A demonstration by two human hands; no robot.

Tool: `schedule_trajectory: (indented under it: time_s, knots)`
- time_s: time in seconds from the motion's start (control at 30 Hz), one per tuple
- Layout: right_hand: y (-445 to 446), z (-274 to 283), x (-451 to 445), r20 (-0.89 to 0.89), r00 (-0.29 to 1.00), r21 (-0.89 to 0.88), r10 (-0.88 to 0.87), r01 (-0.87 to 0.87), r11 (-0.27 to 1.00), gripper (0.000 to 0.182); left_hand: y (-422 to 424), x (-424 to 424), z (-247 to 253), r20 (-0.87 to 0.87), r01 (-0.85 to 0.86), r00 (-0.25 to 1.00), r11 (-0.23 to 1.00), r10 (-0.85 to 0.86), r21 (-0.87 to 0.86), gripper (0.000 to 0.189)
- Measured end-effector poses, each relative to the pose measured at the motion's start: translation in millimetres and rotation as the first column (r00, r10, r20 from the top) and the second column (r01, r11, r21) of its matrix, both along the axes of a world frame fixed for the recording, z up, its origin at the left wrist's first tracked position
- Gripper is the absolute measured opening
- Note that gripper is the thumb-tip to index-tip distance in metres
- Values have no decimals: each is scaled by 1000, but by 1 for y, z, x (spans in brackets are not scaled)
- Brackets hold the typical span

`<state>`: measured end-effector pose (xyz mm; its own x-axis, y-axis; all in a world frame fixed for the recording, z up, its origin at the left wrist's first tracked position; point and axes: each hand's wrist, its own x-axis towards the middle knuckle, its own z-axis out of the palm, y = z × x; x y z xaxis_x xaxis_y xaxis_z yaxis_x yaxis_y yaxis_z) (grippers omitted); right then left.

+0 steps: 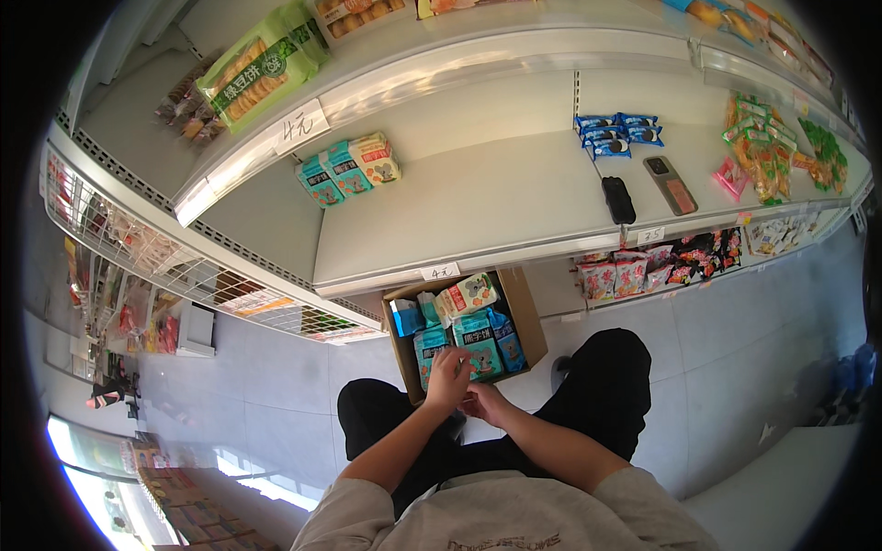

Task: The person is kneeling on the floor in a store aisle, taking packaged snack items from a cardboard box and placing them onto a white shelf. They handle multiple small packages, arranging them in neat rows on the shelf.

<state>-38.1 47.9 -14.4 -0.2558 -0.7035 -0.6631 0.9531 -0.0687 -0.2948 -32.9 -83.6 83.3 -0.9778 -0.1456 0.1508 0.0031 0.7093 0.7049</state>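
A cardboard carton [529, 313] stands open on the floor between my knees, below the shelf edge. Inside are several packs of biscuits: a teal pack [480, 344] with a koala print, a cream pack [468, 297] lying tilted on top, and a dark blue pack [507, 344] at the right. My left hand [448, 377] is over the carton's near side, fingers curled in front of another teal pack [428, 344]. Just below it, my right hand [484, 403] is at the carton's near edge, its fingers partly hidden. Whether either hand grips anything is not visible.
On the shelf [441, 206] ahead, teal and cream biscuit packs [350, 171] stand at the left. Blue snack packets [617, 134], a black device [618, 200] and a phone [670, 184] lie further right. A wire rack [207, 275] runs along the left.
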Motion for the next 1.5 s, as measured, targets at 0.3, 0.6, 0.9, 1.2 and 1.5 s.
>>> schedule_trajectory:
  time_s: [0.3, 0.6, 0.9, 1.2, 1.5]
  knots:
    - [5, -6, 3, 42, 995, -42, -91, 93, 995, 21, 6, 66, -53, 799, -792, 600, 160, 29, 589, 49]
    - [9, 9, -3, -45, 997, 51, -64, 67, 996, 33, -13, 50, -103, 789, -843, 515, -33, -334, 536, 66]
    - [16, 54, 23, -784, 479, 428, 395, -44, 903, 19, -6, 45, -103, 749, -784, 605, -38, -269, 619, 55]
    - [-127, 225, -104, -870, -455, 197, 190, 32, 980, 7, -15, 46, -95, 724, -770, 620, -58, -300, 636, 48]
    - [-274, 252, -344, -340, -728, 101, 595, 601, 793, 69, -12, 44, -96, 706, -761, 622, -50, -340, 647, 55]
